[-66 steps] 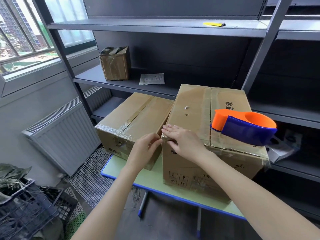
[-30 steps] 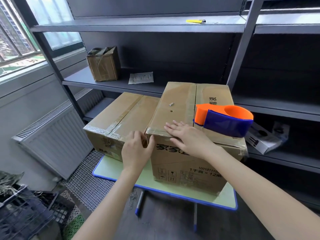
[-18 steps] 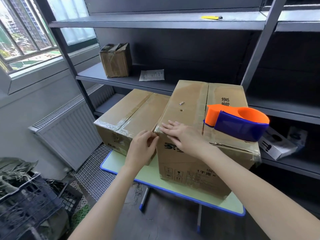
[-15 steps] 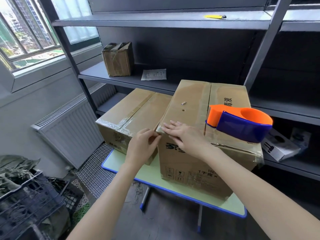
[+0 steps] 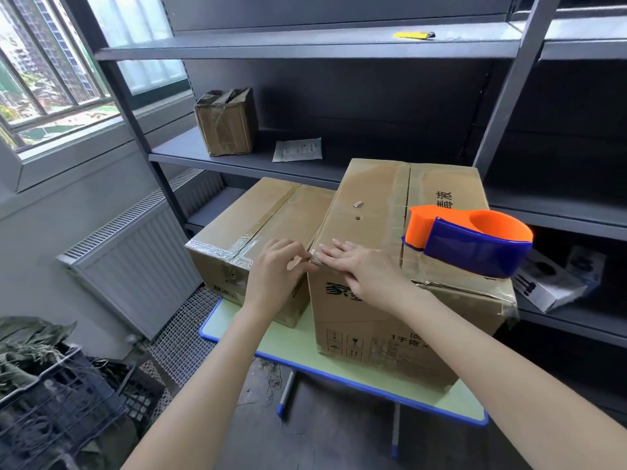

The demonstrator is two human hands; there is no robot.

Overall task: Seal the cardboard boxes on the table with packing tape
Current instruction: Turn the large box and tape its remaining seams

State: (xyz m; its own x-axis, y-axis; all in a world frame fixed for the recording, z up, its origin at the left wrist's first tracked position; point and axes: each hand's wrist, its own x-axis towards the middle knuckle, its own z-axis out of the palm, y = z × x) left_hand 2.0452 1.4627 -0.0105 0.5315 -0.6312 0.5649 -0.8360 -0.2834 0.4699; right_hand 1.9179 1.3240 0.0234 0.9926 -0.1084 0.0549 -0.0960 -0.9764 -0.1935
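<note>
Nearest the camera, two bare forearms reach over the front of the bench [image 5: 288, 345], a pale green top with a blue rim, toward the near left corner of the large box [image 5: 339, 320] that stands on it. The left hand [image 5: 274, 273] has its fingers [image 5: 296, 249] curled in, thumb and forefinger pinching what looks like the loose end of a clear tape strip [image 5: 315, 261] right at that corner. The right hand [image 5: 363, 271] lies flat with straight fingers along the box's top front edge and grips nothing. It is probably pressing the tape down and steadying the box while the other hand wraps the end round the corner.

Just left of it, touching or nearly so, sits the smaller box [image 5: 258, 212], lower, with shiny tape already along its centre seam and near edge, so it seems done. On the large box's lid, right of its taped seam, the orange and blue tape dispenser [image 5: 475, 245] rests untouched, likely parked there to free both hands yet stay within reach.

Left of the bench a white radiator [image 5: 135, 259] stands under the window, with a dark crate [image 5: 51, 401] on the floor. Behind everything, grey shelving [image 5: 305, 49] carries a small carton [image 5: 225, 122], a paper packet [image 5: 298, 150] and, higher up, a yellow object [image 5: 412, 35].
</note>
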